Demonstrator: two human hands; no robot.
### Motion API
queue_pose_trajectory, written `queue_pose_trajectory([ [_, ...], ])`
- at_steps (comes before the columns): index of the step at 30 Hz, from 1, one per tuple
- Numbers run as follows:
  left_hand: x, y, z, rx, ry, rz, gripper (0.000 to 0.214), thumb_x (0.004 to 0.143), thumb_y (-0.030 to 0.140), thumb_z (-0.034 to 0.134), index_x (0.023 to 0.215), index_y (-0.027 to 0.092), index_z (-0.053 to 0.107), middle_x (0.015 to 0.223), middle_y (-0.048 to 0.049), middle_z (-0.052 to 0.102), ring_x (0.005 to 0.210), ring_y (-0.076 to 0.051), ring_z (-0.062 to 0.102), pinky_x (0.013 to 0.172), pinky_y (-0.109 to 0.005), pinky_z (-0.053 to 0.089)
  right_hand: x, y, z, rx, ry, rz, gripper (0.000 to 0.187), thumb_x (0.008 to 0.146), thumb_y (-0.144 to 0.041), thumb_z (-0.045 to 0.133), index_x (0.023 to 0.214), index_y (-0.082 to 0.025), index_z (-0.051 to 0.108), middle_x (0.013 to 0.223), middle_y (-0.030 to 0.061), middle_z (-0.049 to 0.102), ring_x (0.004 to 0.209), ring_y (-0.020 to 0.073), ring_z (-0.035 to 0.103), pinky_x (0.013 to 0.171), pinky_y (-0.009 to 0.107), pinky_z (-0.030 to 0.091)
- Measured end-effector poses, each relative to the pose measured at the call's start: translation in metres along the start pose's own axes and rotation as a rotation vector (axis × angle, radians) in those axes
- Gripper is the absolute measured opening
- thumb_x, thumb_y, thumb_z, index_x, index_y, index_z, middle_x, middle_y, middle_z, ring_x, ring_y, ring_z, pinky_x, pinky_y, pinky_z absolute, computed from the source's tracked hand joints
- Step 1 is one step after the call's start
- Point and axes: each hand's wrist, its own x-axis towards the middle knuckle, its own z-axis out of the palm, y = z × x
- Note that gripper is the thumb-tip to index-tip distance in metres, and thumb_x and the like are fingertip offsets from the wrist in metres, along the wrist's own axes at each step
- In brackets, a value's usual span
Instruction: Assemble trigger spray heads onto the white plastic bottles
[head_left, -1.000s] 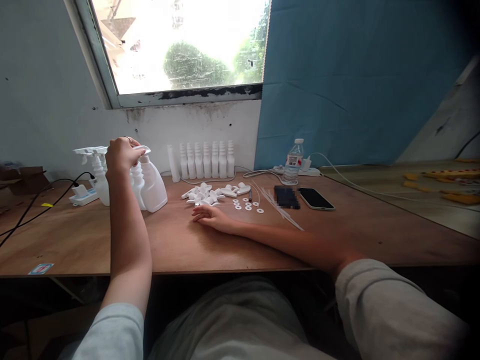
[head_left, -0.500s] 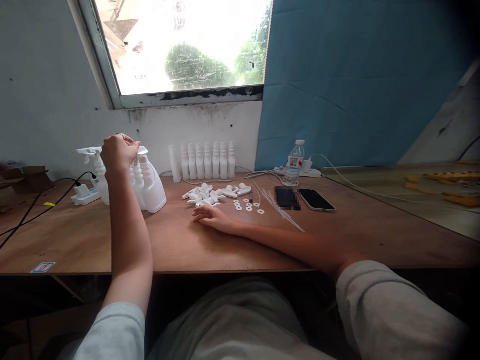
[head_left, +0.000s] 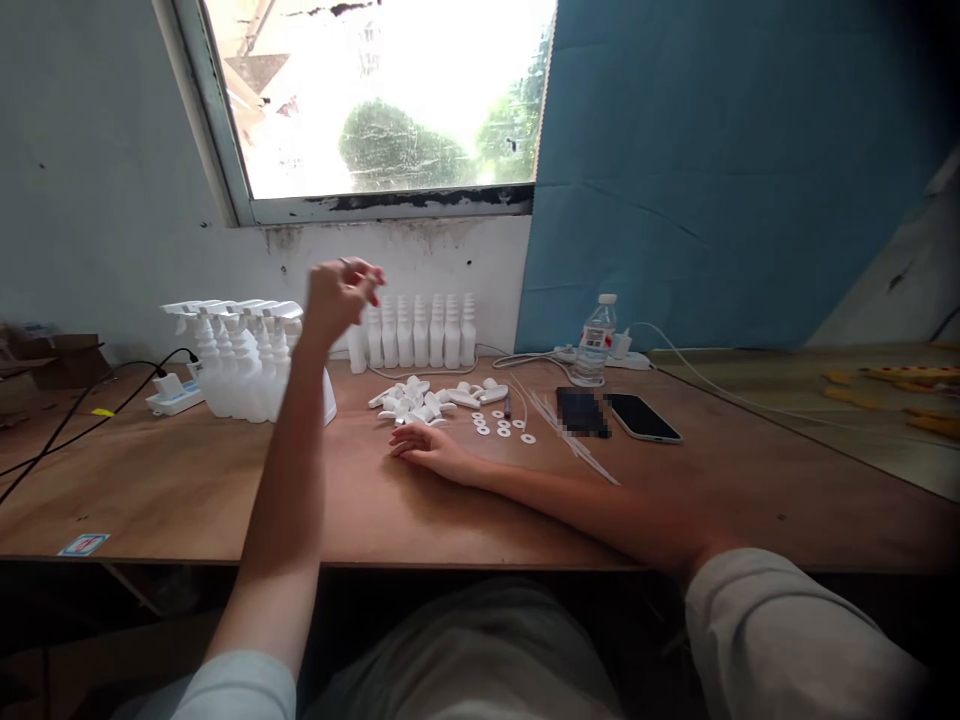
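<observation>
My left hand point(head_left: 341, 298) is raised in front of the wall, its fingers loosely bent with the tips apart and nothing visible between them. It hangs close to the near end of a row of white bottles without heads point(head_left: 420, 335). To its left stands a cluster of white spray bottles point(head_left: 244, 375) fitted with trigger heads, partly hidden by my left forearm. My right hand point(head_left: 431, 450) lies on the table with relaxed, extended fingers, holding nothing. Just beyond it is a pile of loose white trigger heads point(head_left: 412, 402).
Right of the pile lie several white washers point(head_left: 504, 425), a dark pen-like item point(head_left: 508, 405) and thin white tubes point(head_left: 581, 450). A phone point(head_left: 643, 417) and a water bottle point(head_left: 596, 345) are farther right. Power strips point(head_left: 176, 396) and cables run along the back of the wooden table point(head_left: 360, 510).
My left hand has moved right, from above the spray bottles to near the row without heads. My right hand stays resting on the table. The view has shifted slightly.
</observation>
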Motion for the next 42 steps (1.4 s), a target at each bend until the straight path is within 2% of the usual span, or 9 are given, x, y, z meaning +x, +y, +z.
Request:
queue_pose_trajectory([
  [4,-0.013,-0.017,0.09,-0.164,-0.222,0.01,0.031,0.088,0.04,0.051,0.077,0.015,0.068,0.054,-0.0006,0.062,0.039,-0.008,0.046,0.047,-0.021,0.037,-0.005,-0.006,0.002,0.057,0.057,0.006,0.024,0.079,-0.025,0.064,0.101,-0.017,0.057,0.099,0.0074,0.066,0.081,0.0155,0.068,0.081,0.033,0.054],
  [8,-0.055,-0.06,0.139,-0.098,-0.17,-0.094,0.034,0.09,0.043,0.048,0.076,0.018,0.066,0.05,0.0005,0.058,0.047,-0.011,0.053,0.055,-0.024,0.04,-0.013,-0.01,0.003,0.067,0.091,0.026,0.016,0.084,-0.025,0.053,0.098,-0.018,0.056,0.085,0.0033,0.066,0.053,0.0099,0.063,0.049,0.022,0.049],
  [12,-0.079,-0.105,0.14,0.047,-0.088,-0.162,0.029,0.091,0.042,0.047,0.08,0.021,0.064,0.067,-0.0014,0.065,0.06,-0.015,0.058,0.065,-0.027,0.044,-0.017,-0.016,0.001,-0.06,0.117,0.02,0.016,0.086,-0.023,0.047,0.096,-0.02,0.058,0.084,0.0031,0.065,0.046,0.0087,0.059,0.04,0.02,0.041],
  [16,-0.047,-0.141,0.135,0.193,-0.025,-0.192,0.023,0.091,0.038,0.045,0.089,0.023,0.062,0.09,-0.0063,0.063,0.087,-0.021,0.061,0.082,-0.03,0.048,-0.003,-0.033,-0.025,-0.385,0.233,-0.075,0.02,0.082,-0.012,0.047,0.088,-0.023,0.063,0.077,0.0023,0.066,0.059,0.0139,0.06,0.057,0.027,0.048],
  [21,0.032,-0.169,0.143,0.495,0.177,-0.323,0.038,0.082,0.044,0.059,0.111,0.021,0.062,0.131,-0.0139,0.044,0.126,-0.031,0.04,0.107,-0.043,0.035,0.057,-0.052,-0.126,-0.725,0.509,-0.121,0.022,0.078,-0.013,0.051,0.095,-0.02,0.063,0.112,0.0101,0.059,0.108,0.0239,0.056,0.096,0.039,0.043],
  [25,0.066,-0.182,0.15,0.573,0.334,-0.443,0.046,0.081,0.054,0.057,0.116,0.025,0.062,0.147,-0.0135,0.026,0.133,-0.037,0.029,0.102,-0.053,0.034,0.121,-0.053,-0.213,-0.992,0.878,0.159,0.038,0.075,-0.03,0.065,0.111,-0.017,0.062,0.141,0.0169,0.035,0.132,0.0341,0.034,0.106,0.048,0.032],
  [27,0.071,-0.189,0.156,0.576,0.334,-0.484,0.047,0.081,0.056,0.055,0.116,0.025,0.061,0.149,-0.0141,0.022,0.134,-0.038,0.027,0.102,-0.055,0.033,0.148,-0.051,-0.237,-1.016,0.938,0.234,0.048,0.077,-0.043,0.064,0.119,-0.02,0.059,0.148,0.0161,0.023,0.137,0.0363,0.025,0.104,0.051,0.033],
  [34,0.083,-0.219,0.184,0.583,0.21,-0.621,0.051,0.08,0.056,0.052,0.119,0.023,0.059,0.152,-0.0139,0.016,0.134,-0.039,0.026,0.1,-0.06,0.034,0.198,-0.024,-0.25,-0.976,0.909,0.413,0.064,0.074,-0.06,0.062,0.121,-0.017,0.056,0.153,0.0203,0.005,0.135,0.0477,0.018,0.092,0.068,0.034],
  [42,0.08,-0.242,0.205,0.552,0.115,-0.724,0.047,0.075,0.05,0.057,0.112,0.022,0.063,0.146,-0.0147,0.024,0.123,-0.042,0.037,0.09,-0.061,0.043,0.198,-0.006,-0.254,-0.981,0.986,0.365,0.041,0.077,-0.045,0.06,0.107,-0.017,0.064,0.14,0.0179,0.03,0.112,0.037,0.05,0.087,0.052,0.047],
])
